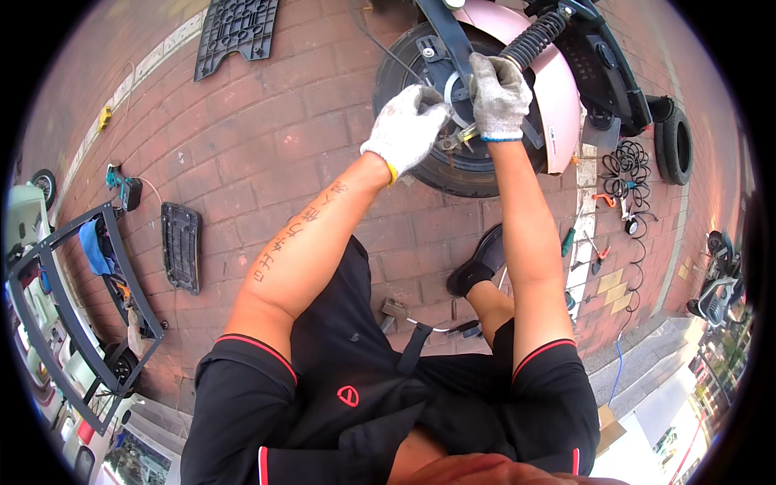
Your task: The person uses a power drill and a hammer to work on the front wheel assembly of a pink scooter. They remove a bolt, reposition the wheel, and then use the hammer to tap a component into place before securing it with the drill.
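Note:
My left hand (408, 131), in a white knit glove, is at the scooter's rear wheel (396, 73), its fingers curled over the hub area; what they hold is hidden. My right hand (499, 97), in a grey-stained glove, is closed beside the dark metal arm (444, 36), under the black coil shock (537, 39); I cannot make out what it grips. A brass-coloured fitting (459, 137) sits low on the hub between my hands. The pink body panel (558, 105) curves behind my right hand, and a thin dark cable runs down toward the hub.
Black plastic panels (234, 32) lie on the brick paving (299, 97). At left are a cordless tool (125, 190) and a metal rack (48, 255). At right lie a loose tyre (675, 149), a coiled hose (626, 174) and hand tools (600, 260).

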A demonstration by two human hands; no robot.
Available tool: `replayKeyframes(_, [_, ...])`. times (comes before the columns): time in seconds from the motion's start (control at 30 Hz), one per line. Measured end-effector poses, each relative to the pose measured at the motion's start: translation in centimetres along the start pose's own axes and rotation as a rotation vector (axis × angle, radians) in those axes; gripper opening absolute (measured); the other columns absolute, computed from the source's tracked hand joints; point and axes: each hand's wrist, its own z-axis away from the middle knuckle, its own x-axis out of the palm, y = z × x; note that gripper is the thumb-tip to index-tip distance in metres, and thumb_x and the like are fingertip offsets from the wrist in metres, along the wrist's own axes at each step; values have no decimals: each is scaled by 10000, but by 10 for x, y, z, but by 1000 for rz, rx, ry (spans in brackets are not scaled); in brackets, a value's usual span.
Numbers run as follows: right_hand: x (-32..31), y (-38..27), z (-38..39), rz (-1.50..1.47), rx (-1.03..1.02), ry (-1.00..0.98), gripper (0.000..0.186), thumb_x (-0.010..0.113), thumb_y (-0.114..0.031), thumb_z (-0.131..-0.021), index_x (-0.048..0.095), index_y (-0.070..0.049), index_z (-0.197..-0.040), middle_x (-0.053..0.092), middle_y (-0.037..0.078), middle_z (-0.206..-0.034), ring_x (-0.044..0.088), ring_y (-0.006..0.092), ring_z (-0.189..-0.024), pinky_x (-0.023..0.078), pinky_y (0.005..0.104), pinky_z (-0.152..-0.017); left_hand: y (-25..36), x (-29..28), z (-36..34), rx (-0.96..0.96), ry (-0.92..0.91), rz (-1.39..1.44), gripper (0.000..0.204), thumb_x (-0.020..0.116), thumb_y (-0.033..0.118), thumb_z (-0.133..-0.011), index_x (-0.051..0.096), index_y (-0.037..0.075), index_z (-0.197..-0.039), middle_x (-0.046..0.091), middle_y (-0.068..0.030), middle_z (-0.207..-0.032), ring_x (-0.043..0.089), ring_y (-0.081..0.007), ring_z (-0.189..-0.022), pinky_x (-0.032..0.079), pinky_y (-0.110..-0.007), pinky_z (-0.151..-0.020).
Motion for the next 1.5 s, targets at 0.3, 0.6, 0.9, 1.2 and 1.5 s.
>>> replayKeyframes(0.3, [-80, -63, -10, -45, -285, -350, 310, 527, -197, -1093, 716, 30, -1186, 711, 59, -899, 688, 153, -893, 544, 298, -865, -6, 13, -14, 87, 51, -63, 336, 730, 234, -952, 674, 18, -1203, 744, -102, -978, 695, -181, -778, 563, -329, -743])
replayKeyframes(0.6, [-310, 48, 142, 380, 575, -36, 346, 653, -300, -999, 711, -8, -1176, 738, 134, -974, 714, 255, -931, 542, 352, -880, 25, 61, -26, 422, 81, -401, 568, 766, 310, -930, 582, 60, -1406, 619, -166, -1300, 665, -289, -1095, 533, -400, -964])
replayKeyframes(0.9, [-296, 166, 464, 548, 1224, 263, 366, 635, -287, -1006, 690, 13, -1208, 738, 154, -1118, 704, 273, -1025, 526, 372, -913, 14, 93, -61, 554, 65, -622, 300, 590, 222, -1046, 655, 39, -1274, 650, -175, -1222, 635, -334, -1133, 472, -416, -1014])
replayKeyframes(1.2, [-218, 207, 394, 462, 1263, 490, 367, 644, -279, -1000, 673, 8, -1227, 702, 131, -1058, 670, 247, -954, 509, 355, -851, 12, 100, -86, 487, -86, -599, 324, 568, 247, -1067, 674, -19, -1219, 699, -177, -1180, 680, -285, -1036, 531, -383, -940])
replayKeyframes(1.5, [-219, 222, 352, 438, 1210, 525, 373, 652, -271, -993, 655, 2, -1247, 667, 109, -998, 636, 222, -883, 493, 339, -789, 3, 104, -86, 538, 10, -623, 292, 570, 228, -1059, 680, -21, -1165, 694, -162, -1142, 668, -263, -1007, 529, -373, -926])
